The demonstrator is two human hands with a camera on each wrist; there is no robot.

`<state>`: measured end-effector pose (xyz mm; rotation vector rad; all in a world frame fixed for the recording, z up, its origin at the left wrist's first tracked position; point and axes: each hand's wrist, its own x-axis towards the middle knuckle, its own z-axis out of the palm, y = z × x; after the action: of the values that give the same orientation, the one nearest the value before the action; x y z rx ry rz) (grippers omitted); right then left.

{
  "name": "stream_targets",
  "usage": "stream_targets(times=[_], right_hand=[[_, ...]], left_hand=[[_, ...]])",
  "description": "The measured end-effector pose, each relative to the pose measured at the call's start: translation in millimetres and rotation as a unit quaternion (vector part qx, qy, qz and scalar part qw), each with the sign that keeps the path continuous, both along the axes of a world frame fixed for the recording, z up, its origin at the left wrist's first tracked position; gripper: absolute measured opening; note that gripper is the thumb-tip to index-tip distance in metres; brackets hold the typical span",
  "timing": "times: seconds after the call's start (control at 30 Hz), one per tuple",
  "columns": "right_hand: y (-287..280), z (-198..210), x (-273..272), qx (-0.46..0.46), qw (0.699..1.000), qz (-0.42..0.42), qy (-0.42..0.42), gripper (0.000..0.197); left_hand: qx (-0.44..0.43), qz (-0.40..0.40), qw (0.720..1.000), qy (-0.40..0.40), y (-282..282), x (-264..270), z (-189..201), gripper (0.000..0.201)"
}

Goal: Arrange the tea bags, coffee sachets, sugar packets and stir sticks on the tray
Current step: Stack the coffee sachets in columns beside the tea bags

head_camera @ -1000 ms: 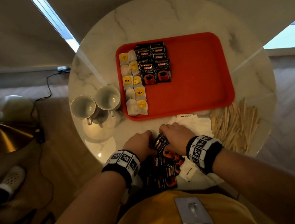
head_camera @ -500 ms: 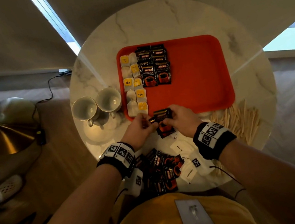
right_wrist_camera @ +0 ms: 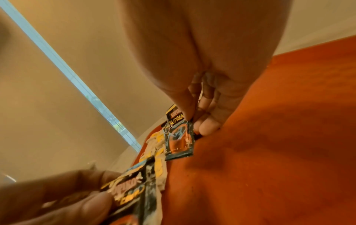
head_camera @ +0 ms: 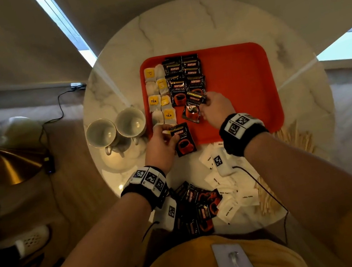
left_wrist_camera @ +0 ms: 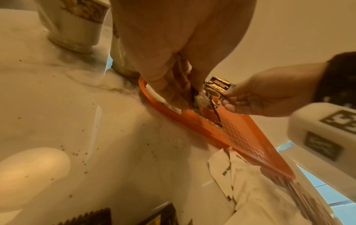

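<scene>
An orange tray (head_camera: pixel 237 90) lies on the round marble table. Tea bags (head_camera: pixel 160 98) line its left edge, with black coffee sachets (head_camera: pixel 184 73) in rows beside them. My left hand (head_camera: pixel 166 135) pinches a coffee sachet (head_camera: pixel 184 141) over the tray's near-left corner. My right hand (head_camera: pixel 208 104) pinches another sachet (head_camera: pixel 193 108) by its top, tilted, just below the rows; in the right wrist view the same sachet (right_wrist_camera: pixel 179 138) hangs from thumb and finger. More sachets (head_camera: pixel 199 206) and white sugar packets (head_camera: pixel 227 194) lie near the table's front edge, wooden stir sticks (head_camera: pixel 294 139) at the right.
Two white cups (head_camera: pixel 116 129) on saucers stand left of the tray, close to my left hand. The right half of the tray is bare. A brass lamp shade (head_camera: pixel 8 166) and a cable lie on the floor to the left.
Both hands rose from the sachet pile at the table's front to the tray. They held one bundle together half a second ago; now they are apart, each with its own sachet.
</scene>
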<state>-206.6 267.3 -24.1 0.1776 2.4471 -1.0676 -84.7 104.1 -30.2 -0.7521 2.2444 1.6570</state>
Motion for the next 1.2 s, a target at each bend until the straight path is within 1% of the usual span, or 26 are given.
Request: stream_targets(times=[0.07,0.2,0.33,0.4,0.53,0.63,0.67,0.73,0.77,0.8,0.87,0.9,0.97,1.03,1.13,1.2], right_hand=[[-9.3,-1.6,-12.9,0.039,0.999,0.024,0.012,0.024],[-26.3,-8.0,-28.4,0.101,0.992,0.073,0.019,0.023],[-33.8,-12.6,-35.0,0.125,0.990,0.060,0.029,0.023],[-33.8,-14.0,-35.8,0.115,0.992,0.039,0.038,0.022],[-27.7,-11.4,-31.2,0.096,0.994,0.012,0.055,0.021],[-18.1,0.9,-19.0,0.063,0.997,-0.008,0.051,0.025],[-14.1,5.1,-12.5,0.048,0.998,-0.006,0.040,0.027],[-6.9,10.1,2.2,0.028,0.999,0.027,0.000,0.031],[-3.6,11.0,9.8,0.015,0.998,0.047,-0.027,0.029],[-0.7,10.9,16.6,-0.004,0.997,0.062,-0.051,0.023],[4.8,8.8,25.5,-0.043,0.994,0.068,-0.076,0.006],[7.4,7.8,27.3,-0.057,0.993,0.064,-0.077,0.001],[13.8,4.2,25.2,-0.069,0.994,0.045,-0.067,0.005],[22.2,-0.5,17.6,-0.059,0.997,0.004,-0.046,0.008],[34.0,-9.0,1.7,-0.038,0.997,-0.060,-0.020,0.020],[37.2,-12.6,-7.8,-0.028,0.996,-0.086,-0.018,0.020]], left_hand=[[-0.013,-0.006,1.000,-0.003,-0.2,-1.4,-3.2,0.027],[-0.016,-0.004,1.000,-0.009,0.0,-4.1,-6.1,0.031],[-0.015,-0.003,1.000,-0.012,-0.4,-8.0,-7.4,0.039],[-0.017,-0.006,1.000,-0.013,-1.4,-9.6,-7.8,0.037],[-0.006,-0.014,1.000,-0.011,-2.7,-13.1,-8.9,0.011],[-0.005,0.010,1.000,-0.001,-3.1,-16.4,-11.4,0.010],[-0.011,0.017,1.000,0.005,-2.0,-17.9,-10.8,0.010],[-0.020,0.029,0.999,0.021,0.9,-21.0,-9.3,0.010],[-0.021,0.033,0.999,0.026,2.7,-22.7,-8.5,0.009],[-0.023,0.032,0.999,0.029,4.9,-24.5,-6.7,0.009],[-0.041,0.019,0.998,0.033,8.9,-28.4,-4.9,0.009],[-0.047,0.013,0.998,0.035,10.6,-30.4,-4.5,0.010],[-0.032,0.007,0.999,0.032,13.8,-32.5,-3.0,0.011],[-0.001,0.000,1.000,0.029,15.5,-32.2,-0.7,0.013],[-0.006,-0.026,0.999,0.025,11.8,-28.9,-1.4,0.018],[-0.013,-0.035,0.999,0.020,8.0,-26.2,-3.4,0.020]])
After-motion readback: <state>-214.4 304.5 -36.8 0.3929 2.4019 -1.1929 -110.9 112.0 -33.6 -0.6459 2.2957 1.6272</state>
